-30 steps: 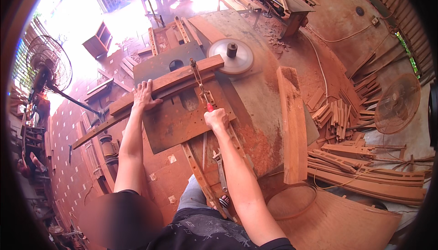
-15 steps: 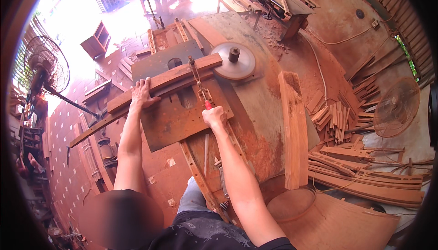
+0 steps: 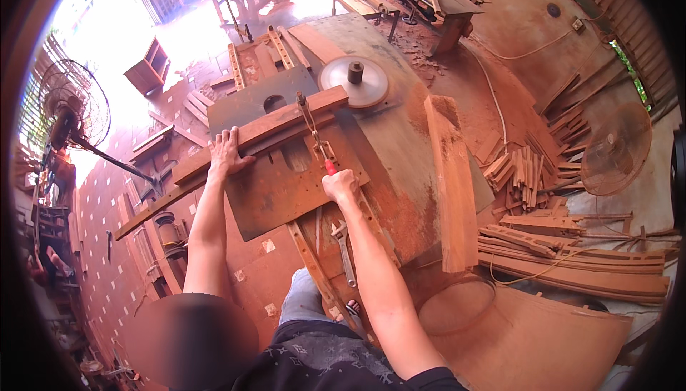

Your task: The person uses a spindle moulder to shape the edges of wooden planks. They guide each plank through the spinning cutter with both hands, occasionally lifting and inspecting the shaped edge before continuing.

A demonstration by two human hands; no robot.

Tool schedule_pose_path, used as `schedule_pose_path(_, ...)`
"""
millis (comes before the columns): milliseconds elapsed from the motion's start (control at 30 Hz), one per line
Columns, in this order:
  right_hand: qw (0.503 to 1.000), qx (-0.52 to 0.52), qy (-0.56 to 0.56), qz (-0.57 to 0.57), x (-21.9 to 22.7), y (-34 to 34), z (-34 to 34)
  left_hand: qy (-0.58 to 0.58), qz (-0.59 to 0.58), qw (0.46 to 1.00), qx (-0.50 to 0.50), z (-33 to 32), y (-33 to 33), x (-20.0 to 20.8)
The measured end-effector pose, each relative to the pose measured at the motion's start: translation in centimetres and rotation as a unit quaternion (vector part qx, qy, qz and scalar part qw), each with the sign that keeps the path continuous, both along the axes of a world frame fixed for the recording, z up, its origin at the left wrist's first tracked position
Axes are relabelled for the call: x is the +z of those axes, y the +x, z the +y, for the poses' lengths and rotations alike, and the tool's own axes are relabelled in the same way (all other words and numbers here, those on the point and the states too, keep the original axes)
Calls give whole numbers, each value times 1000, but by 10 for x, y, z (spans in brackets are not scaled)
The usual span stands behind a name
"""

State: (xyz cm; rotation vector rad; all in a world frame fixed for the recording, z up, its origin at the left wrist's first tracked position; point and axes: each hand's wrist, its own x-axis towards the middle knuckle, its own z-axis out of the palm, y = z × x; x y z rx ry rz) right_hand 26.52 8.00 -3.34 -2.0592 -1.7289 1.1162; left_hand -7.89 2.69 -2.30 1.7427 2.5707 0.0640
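Compared with half a second ago, you have drawn the sliding plate (image 3: 282, 194) and the wooden plank (image 3: 271, 125) on it slightly back toward yourself, so the plank's end now meets the circular saw blade (image 3: 370, 85) nearer its close edge (a second ago it stood between those two positions). The adjustable wrench (image 3: 345, 255), largely hidden then by your right forearm (image 3: 379, 266), now shows clearly beside it.
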Motion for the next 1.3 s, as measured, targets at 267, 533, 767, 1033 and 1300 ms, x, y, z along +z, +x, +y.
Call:
schedule_pose_path(267, 1000, -9, 3, -15, -28, 71, -52, 19, -1, 1000, -22, -57, 66, -4)
schedule_pose_path(533, 917, 20, 365, 159, -1, 118, -123, -27, -47, 998, -13, -86, 107, 14)
schedule_pose_path(767, 920, 53, 355, 158, 39, 116, -129, 114, -6, 986, -125, -65, 115, -11)
schedule_pose_path(1033, 974, 125, 116, -147, 129, 91, -113, 117, -36, 983, -138, -107, 27, 11)
schedule_pose_path(1300, 921, 110, 339, -156, 153, 49, -132, 118, -172, 978, 29, -238, -63, 129)
